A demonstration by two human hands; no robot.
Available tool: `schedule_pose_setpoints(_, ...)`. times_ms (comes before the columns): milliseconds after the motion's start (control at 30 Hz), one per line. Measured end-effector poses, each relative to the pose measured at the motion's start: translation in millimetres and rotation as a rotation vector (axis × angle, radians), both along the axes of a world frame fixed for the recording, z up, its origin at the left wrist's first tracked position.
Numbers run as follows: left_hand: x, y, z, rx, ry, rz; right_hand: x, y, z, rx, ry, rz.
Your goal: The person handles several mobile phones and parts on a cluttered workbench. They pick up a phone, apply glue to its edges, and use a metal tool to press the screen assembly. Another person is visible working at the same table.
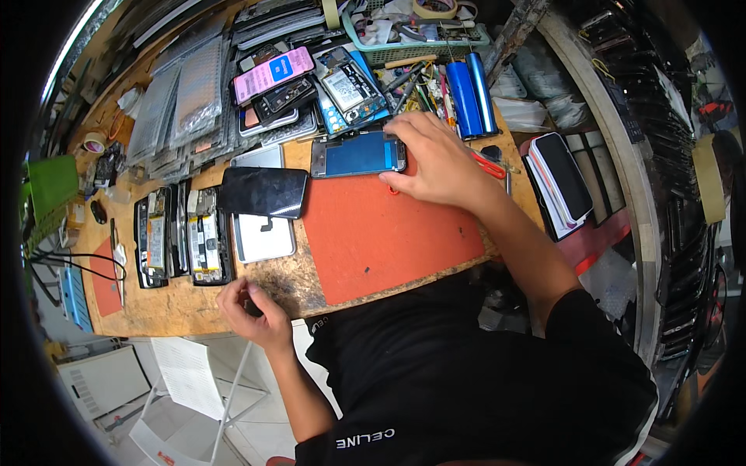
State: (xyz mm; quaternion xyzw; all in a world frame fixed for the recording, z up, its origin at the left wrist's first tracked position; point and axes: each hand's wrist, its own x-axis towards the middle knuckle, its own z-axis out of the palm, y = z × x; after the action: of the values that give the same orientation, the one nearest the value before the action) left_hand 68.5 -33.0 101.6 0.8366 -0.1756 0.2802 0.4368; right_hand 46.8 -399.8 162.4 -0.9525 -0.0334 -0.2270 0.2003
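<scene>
Black shirt fabric fills the lower middle of the view, and from it both bare forearms rise toward the worn wooden workbench (179, 307). At the near edge of the bench the left hand (252, 311) is curled with fingers drawn together, seemingly pinching some small dark piece against the wood; what it is I cannot tell. The right hand (435, 159) stretches across to the far edge of the orange rubber work mat (388, 233), its fingers spread and resting on the right end of a blue-screened phone lying flat in a dark frame (357, 155), probably steadying it or about to draw it onto the mat, where small parts would not slide. Just left of the mat lie a glossy black glass panel (263, 192) partly covering a white back plate (264, 237), and beside these a row of opened phone bodies with batteries showing (183, 237), kept side by side as if sorted. Toward the far edge stand two blue cylinders (470, 97) and a green plastic basket of oddments (420, 35), within reach yet off the working area.
</scene>
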Motion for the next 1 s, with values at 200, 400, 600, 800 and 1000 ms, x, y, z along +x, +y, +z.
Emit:
schedule_pose_setpoints(200, -1, 4, -4, -0.030, 0.026, 0.016, -9, 3, 15, -0.110, 0.082, -0.024)
schedule_pose_setpoints(400, -20, 0, 9, -0.310, 0.324, -0.213, -64, 16, 24, 0.743, 0.157, -0.130)
schedule_pose_setpoints(600, -27, -60, 30, -0.218, 0.462, -0.521, -91, 53, -4, 1.422, 0.306, -0.083)
schedule_pose_setpoints(800, -4, -98, 43, -0.121, 0.556, -0.485, -80, 43, -12, 1.198, 0.369, -0.090)
schedule_pose_setpoints(1000, 1, -87, 41, -0.041, 0.139, -0.397, -68, 42, -4, 1.239, 0.087, 0.037)
